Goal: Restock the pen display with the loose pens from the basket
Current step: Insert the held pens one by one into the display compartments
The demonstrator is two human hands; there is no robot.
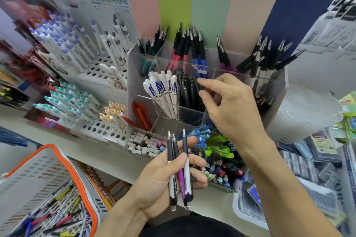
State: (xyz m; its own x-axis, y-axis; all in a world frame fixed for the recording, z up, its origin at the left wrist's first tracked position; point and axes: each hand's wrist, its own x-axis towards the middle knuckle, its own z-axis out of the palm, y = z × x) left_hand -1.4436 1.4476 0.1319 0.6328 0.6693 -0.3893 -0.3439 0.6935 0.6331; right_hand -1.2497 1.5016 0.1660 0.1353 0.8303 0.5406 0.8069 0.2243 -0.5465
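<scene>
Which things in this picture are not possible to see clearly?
Head view only:
- Right hand: whether its fingertips pinch a pen; the hand itself hides this.
- Basket: cut off by the left and bottom edges.
- Lettering on the three pens in the left hand: too small.
- Left displays: blurred.

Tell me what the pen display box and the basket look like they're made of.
The display box looks like clear acrylic: see-through walls with glossy edges, pens visible behind them. The basket seems to be white moulded plastic, matte, with slotted sides and an orange rim, probably plastic too.
</scene>
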